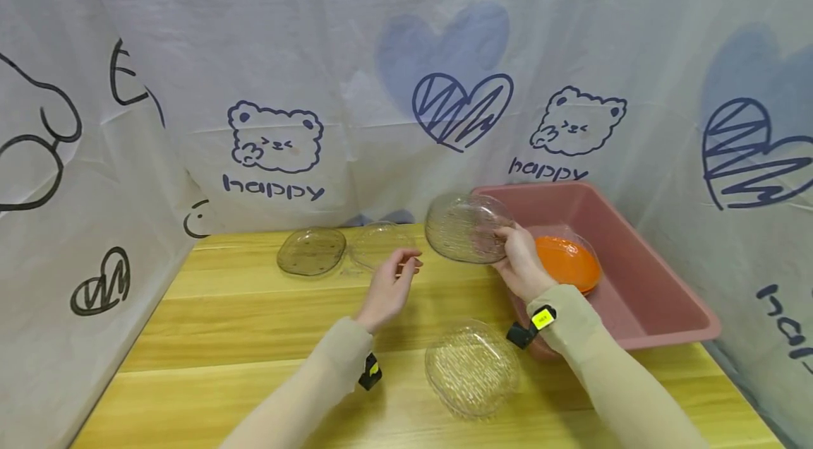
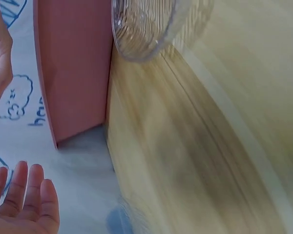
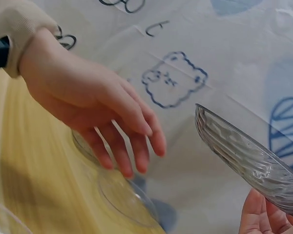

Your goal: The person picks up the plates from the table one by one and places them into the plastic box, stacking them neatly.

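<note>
A clear, ribbed plate (image 1: pixel 460 226) with a greyish tint is held up by its right edge, above the table and beside the pink tub. My right hand (image 1: pixel 522 264) pinches that edge, thumb on the upper face and fingers beneath. In the right wrist view the plate (image 3: pixel 249 158) is tilted, its ribbed underside showing. My left hand (image 1: pixel 387 288) hangs over the middle of the table with loosely bent fingers and nothing in them. Behind it lies a colourless clear plate (image 1: pixel 381 243), and left of that a smoky brown plate (image 1: pixel 311 251).
The pink plastic tub (image 1: pixel 660 269) stands on the right of the wooden table (image 1: pixel 254 336), holding an orange plate (image 1: pixel 565 265) at its left side. Another clear ribbed plate (image 1: pixel 472 371) lies at the near middle. A printed white curtain (image 1: pixel 356 152) hangs behind and beside the table.
</note>
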A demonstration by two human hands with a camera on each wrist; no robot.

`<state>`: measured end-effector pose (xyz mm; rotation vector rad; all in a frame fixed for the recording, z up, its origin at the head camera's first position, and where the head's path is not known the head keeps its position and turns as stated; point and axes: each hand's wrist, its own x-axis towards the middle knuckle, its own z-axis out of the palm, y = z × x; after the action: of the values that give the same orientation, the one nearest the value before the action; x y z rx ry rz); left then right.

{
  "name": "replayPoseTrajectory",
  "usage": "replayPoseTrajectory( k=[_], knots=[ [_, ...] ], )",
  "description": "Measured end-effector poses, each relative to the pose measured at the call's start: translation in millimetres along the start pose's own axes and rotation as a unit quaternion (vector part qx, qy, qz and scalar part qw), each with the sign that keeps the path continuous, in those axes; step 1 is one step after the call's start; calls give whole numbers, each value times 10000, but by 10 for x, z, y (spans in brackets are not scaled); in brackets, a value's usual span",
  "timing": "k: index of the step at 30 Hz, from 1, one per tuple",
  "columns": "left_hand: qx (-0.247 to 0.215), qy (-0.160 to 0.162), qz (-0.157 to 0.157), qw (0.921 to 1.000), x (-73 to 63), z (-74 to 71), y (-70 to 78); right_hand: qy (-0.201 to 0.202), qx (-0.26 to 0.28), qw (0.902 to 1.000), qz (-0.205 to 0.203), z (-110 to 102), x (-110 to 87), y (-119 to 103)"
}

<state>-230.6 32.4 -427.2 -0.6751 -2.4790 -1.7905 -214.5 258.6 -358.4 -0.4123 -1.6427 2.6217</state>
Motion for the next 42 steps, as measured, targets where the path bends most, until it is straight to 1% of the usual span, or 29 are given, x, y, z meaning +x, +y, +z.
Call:
replayPoseTrajectory(
  k=[6, 8, 10, 12, 16, 17, 19, 24, 29, 32, 34, 36, 38, 40, 42],
  knots=[
    [290, -348, 237, 9987, 37, 185, 105, 298, -72, 9995, 81, -245, 81, -152],
    [416, -458, 393, 9973, 44, 249, 139, 338, -81, 9994, 47, -325, 103, -193],
    [597, -541, 543, 9953, 52, 318, 166, 296, -57, 9995, -2, -415, 119, -230],
    [792, -643, 626, 9928, 55, 386, 196, 263, -25, 9996, -55, -507, 131, -260],
    [1274, -841, 813, 9849, 54, 508, 278, 254, 32, 9996, -100, -675, 157, -299],
    [1410, -902, 858, 9822, 54, 538, 296, 266, 54, 9996, -113, -710, 164, -306],
    [1693, -986, 1047, 9750, 54, 596, 333, 302, 2, 9995, -116, -777, 180, -315],
    [2337, -1310, 1450, 9525, 46, 725, 397, 362, -73, 9993, -2, -955, 216, -321],
    [2699, -1724, 1805, 9300, 37, 845, 417, 256, 237, 9994, -10, -1165, 240, -301],
    [2865, -1864, 2055, 9170, 37, 911, 398, 269, 560, 9981, 22, -1270, 261, -290],
    [2976, -1927, 2195, 9089, 37, 948, 391, 298, 554, 9980, 6, -1323, 276, -291],
    [3091, -1956, 2319, 9014, 41, 987, 376, 373, 230, 9990, -106, -1371, 299, -298],
    [3214, -2006, 2376, 8944, 40, 1012, 375, 484, -326, 9980, -247, -1431, 333, -305],
    [3342, -2052, 2373, 8887, 38, 1030, 370, 606, -916, 9932, -384, -1496, 369, -310],
    [3454, -2073, 2336, 8849, 33, 1043, 361, 726, -1418, 9863, -423, -1571, 409, -313]
  ],
)
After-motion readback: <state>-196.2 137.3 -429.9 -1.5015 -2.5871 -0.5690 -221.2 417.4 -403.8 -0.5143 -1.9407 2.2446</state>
